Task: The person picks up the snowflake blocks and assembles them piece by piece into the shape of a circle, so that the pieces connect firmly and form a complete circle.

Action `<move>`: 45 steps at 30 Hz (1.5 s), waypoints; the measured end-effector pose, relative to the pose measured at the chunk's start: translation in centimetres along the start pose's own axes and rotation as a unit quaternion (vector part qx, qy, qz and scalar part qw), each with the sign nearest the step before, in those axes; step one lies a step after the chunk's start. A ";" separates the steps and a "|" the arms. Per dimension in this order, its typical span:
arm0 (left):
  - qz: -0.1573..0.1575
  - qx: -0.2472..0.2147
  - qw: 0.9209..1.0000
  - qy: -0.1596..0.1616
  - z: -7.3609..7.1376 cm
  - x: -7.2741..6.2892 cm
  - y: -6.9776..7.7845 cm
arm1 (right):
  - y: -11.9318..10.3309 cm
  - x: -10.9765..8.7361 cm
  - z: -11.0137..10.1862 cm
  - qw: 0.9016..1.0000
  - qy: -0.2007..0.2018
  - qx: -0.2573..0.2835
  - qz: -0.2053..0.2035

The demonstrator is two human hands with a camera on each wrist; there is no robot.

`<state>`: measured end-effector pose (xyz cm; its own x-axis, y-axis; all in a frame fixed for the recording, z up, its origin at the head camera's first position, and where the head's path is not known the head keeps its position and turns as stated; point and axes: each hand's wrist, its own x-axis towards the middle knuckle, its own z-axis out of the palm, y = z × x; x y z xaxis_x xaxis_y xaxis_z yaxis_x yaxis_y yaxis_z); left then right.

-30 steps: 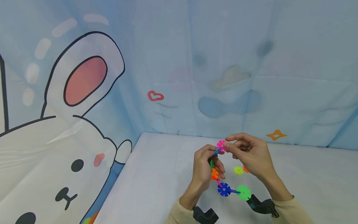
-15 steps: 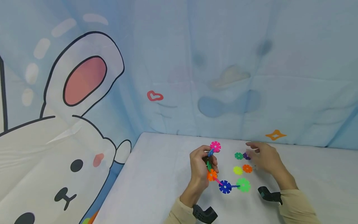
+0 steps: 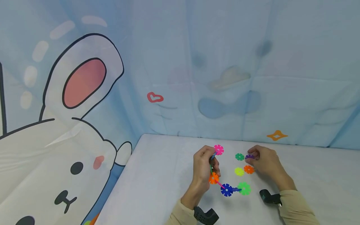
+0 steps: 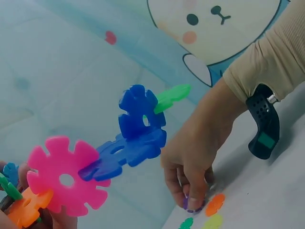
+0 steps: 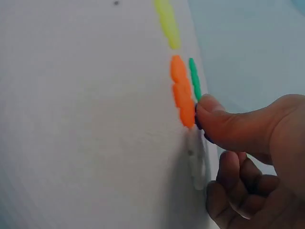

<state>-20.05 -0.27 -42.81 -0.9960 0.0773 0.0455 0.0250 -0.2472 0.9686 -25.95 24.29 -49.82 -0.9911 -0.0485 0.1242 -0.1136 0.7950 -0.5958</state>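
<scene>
My left hand (image 3: 201,168) grips a chain of interlocking notched plastic discs. At the chain's top a pink disc (image 3: 220,148) sticks up beside the fingertips, joined to a blue disc. Below the palm hang an orange disc (image 3: 213,178), a dark blue disc (image 3: 225,187) and a light green disc (image 3: 244,188) at the far end. The left wrist view shows another pink disc (image 4: 47,176) slotted into a blue one (image 4: 124,152). On the table, my right hand (image 3: 265,161) pinches a purple notched disc (image 3: 249,157) between thumb and fingers, which cover much of it.
Loose on the white table (image 3: 163,175) lie a green disc (image 3: 239,157), a yellow disc (image 3: 239,171) and an orange one (image 3: 248,169). A whitish disc (image 5: 196,162) lies beside the right hand. A printed blue curtain (image 3: 180,118) rises behind the table.
The right hand has left the pink disc at the chain's top, moved right and down to the table, and taken hold of the purple disc. The left hand still holds the chain.
</scene>
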 end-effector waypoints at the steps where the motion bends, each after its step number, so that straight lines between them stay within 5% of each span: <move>1: 0.003 0.002 1.000 0.001 0.0 0.0 0.0 | 0.0 0.0 -0.1 1.000 0.008 0.007 -0.004; 5: 0.012 0.005 1.000 0.009 0.0 0.0 0.0 | -0.7 -0.2 -1.0 0.995 0.075 0.034 -0.051; 10: 0.020 0.005 1.000 0.013 0.1 -0.1 0.2 | -3.6 -0.8 -2.5 0.975 0.165 0.080 -0.124; 18: 0.024 -0.010 0.999 0.024 0.4 -0.2 0.6 | -9.0 -2.5 -3.5 0.946 0.149 0.189 -0.217; 23: 0.029 -0.012 0.999 0.027 0.4 -0.3 0.8 | -10.2 -3.0 -3.3 0.938 0.144 0.210 -0.234; 36: 0.042 -0.004 0.999 0.026 0.6 -0.5 1.0 | -11.1 -3.1 -3.3 0.931 0.186 0.162 -0.268; 45: 0.110 0.028 0.993 0.022 0.8 -0.6 0.9 | -12.2 -3.3 -3.4 0.908 0.249 0.097 -0.322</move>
<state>-19.40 0.19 -41.74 -0.9688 -0.0143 0.2473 0.2452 -0.1986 0.9489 -21.01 16.77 -40.26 -0.5662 -0.1477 0.8109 -0.7163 0.5750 -0.3954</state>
